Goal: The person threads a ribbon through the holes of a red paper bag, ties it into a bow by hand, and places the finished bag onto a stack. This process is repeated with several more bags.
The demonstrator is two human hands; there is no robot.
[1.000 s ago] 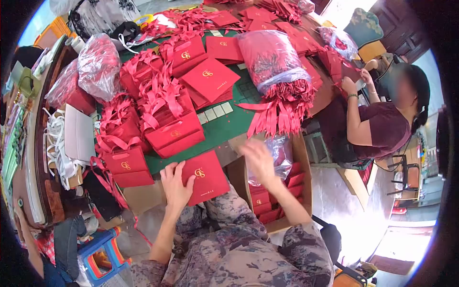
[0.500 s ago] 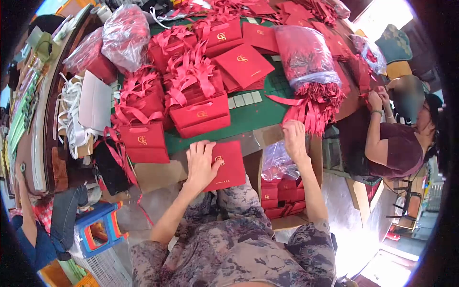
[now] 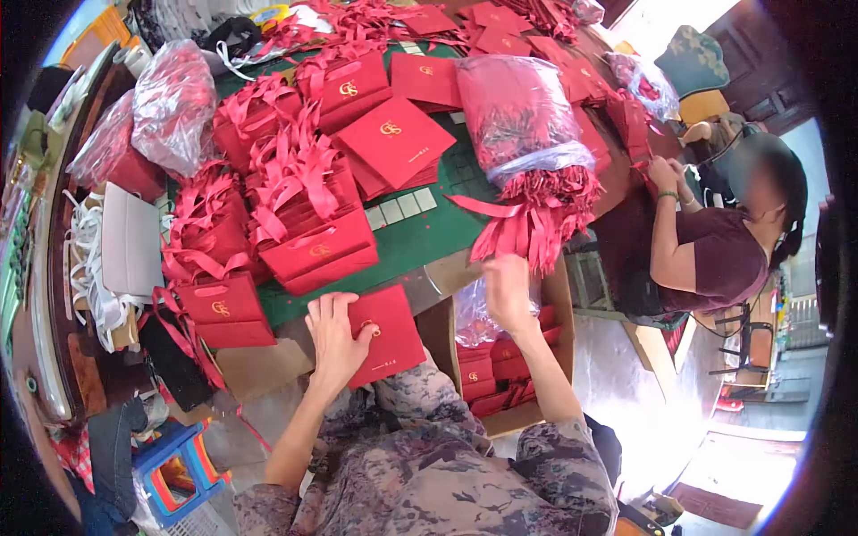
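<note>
A flat red gift bag [image 3: 390, 336] with a gold logo lies over my lap at the table's front edge. My left hand [image 3: 334, 344] grips its left side, thumb across the front. My right hand [image 3: 509, 297] is raised with curled fingers just below a bundle of loose red ribbons [image 3: 527, 234], its fingertips overlapping the lowest ribbon ends. Motion smears those fingers, so whether a ribbon is between them does not show. The ribbons spill from a clear plastic wrap [image 3: 518, 112] on the table.
Rows of ribbon-handled red bags [image 3: 313, 255] stand on the green mat [image 3: 447, 223], with flat red bags [image 3: 393, 138] behind. An open carton [image 3: 559, 357] of red bags sits below my right arm. Blue stools [image 3: 179, 469] are at lower left. A co-worker [image 3: 706, 241] sits at right.
The whole view has turned, shifting the table's contents left and slightly down. My right hand has dropped a little from the ribbons and blurred. My left hand keeps its hold on the bag.
</note>
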